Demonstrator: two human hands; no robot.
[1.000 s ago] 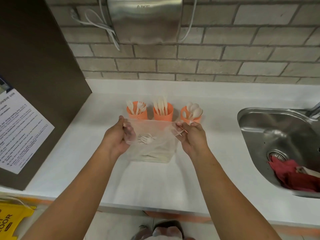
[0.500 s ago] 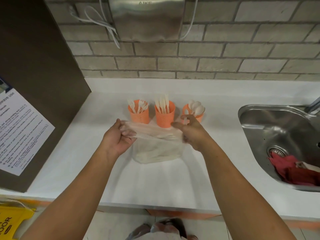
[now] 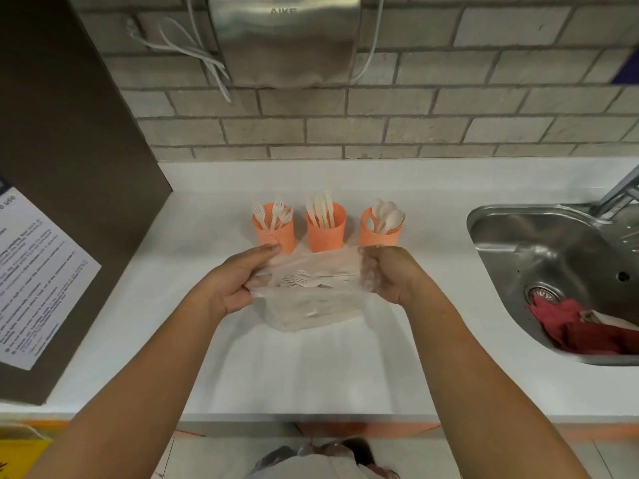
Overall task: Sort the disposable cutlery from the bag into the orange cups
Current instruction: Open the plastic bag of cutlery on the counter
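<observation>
While the clear plastic bag (image 3: 311,302) sits on the white counter (image 3: 311,371) just in front of the middle orange cup (image 3: 326,233), which holds knives, both hands have it by the mouth. The left hand (image 3: 235,285) curls round the left rim. The right hand (image 3: 390,274) grips the right rim, its fingers showing through the film. Half a second ago the right hand was up at the spoon cup (image 3: 380,235), right of the middle cup, and the bag's mouth hung slack. Now that hand is back on the plastic and the mouth is pulled wide. That suggests one piece has been delivered and the next pick is being set up. Pale forks (image 3: 301,281) lie inside, so sorting is not finished; they belong in the fork cup (image 3: 275,235), left of the middle cup.

The left fingertips are just beside the fork cup, so a careless lift could nudge it. In front of the middle cup, past the bag, bare counter runs to the front edge. The sink (image 3: 553,250) with its red cloth (image 3: 581,330) is well to the right, a brown panel (image 3: 69,150) closes the left, and the brick wall (image 3: 449,133) stands behind.
</observation>
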